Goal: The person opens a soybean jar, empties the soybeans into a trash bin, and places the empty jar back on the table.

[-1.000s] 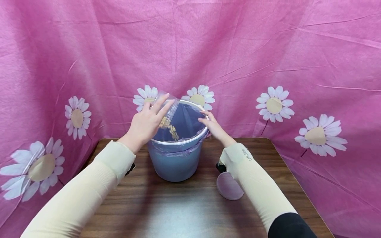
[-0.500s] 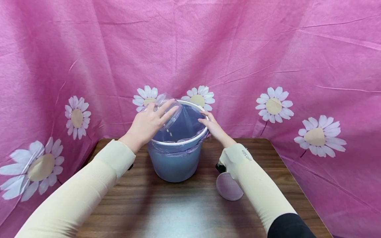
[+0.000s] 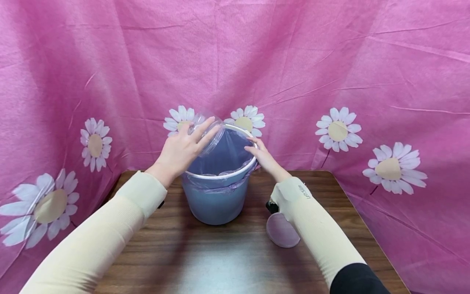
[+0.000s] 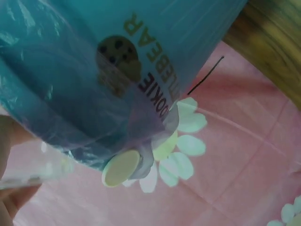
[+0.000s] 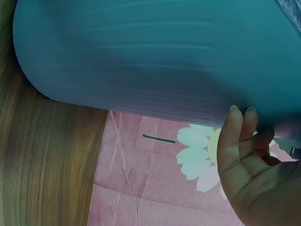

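Note:
A blue bucket (image 3: pixel 216 202) lined with a thin plastic bag stands on the wooden table (image 3: pixel 235 261). My left hand (image 3: pixel 183 149) holds a clear plastic container (image 3: pixel 207 130) tipped mouth-down over the bucket's left rim. My right hand (image 3: pixel 262 157) grips the bucket's right rim (image 3: pixel 247 165). The left wrist view shows the bucket wall (image 4: pixel 141 52) with a cookie print and a bit of the clear container (image 4: pixel 37 172). In the right wrist view, the fingers (image 5: pixel 242 141) of that hand lie against the bucket wall (image 5: pixel 155 56).
A round purple lid (image 3: pixel 282 230) lies flat on the table beside my right forearm. Pink cloth printed with white daisies (image 3: pixel 338 130) hangs behind and along both sides of the table.
One second ago yellowish bits were falling from the tipped container into the bucket; half a second ago only a few fell. Now nothing falls and the container looks empty. My hands have barely moved.

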{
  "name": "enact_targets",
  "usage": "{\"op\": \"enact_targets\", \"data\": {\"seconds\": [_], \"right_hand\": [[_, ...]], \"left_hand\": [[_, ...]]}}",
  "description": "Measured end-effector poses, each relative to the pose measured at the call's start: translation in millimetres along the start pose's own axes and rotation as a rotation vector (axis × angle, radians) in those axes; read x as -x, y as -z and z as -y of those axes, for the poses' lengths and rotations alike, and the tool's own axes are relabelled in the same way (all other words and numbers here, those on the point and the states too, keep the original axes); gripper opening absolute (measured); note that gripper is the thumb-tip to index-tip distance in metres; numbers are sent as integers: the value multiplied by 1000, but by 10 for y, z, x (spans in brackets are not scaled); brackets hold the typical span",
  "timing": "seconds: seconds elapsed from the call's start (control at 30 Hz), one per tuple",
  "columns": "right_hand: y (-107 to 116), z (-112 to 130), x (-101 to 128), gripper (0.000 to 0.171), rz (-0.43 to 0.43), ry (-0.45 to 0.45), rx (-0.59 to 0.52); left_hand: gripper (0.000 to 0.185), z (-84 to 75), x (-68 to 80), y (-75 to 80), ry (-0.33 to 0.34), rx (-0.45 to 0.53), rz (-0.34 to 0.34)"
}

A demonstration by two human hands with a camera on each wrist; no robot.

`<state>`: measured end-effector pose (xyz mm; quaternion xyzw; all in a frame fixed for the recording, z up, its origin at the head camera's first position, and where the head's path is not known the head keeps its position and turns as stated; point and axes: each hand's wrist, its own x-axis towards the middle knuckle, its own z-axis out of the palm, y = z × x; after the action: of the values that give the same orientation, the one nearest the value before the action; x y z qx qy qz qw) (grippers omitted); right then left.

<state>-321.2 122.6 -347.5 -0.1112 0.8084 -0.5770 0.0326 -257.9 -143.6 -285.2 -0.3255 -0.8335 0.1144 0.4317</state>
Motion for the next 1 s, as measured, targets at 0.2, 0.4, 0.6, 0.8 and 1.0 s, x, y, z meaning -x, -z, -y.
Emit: {"op": "enact_targets", "data": {"seconds": [0.2,0.4,0.6,0.8,1.0], "right_hand": [[-2,3,-10,55,7,18,-17],[4,15,-16,55,-13,21,-13],[8,60,12,56,-4,22,-46],[-5,12,-16,54,-7,39,-38],[-7,-2,-28,54,-10,49,-31]], "left_hand": [[70,23,-89,9,-147,-3,-46],[71,-6,-142,5,-178,-34,-29],[69,-37,-64,-15,-93,53,-16],[65,-66,22,-7,15,92,-53],[85,-88,64,32,168,182,-34]]}}
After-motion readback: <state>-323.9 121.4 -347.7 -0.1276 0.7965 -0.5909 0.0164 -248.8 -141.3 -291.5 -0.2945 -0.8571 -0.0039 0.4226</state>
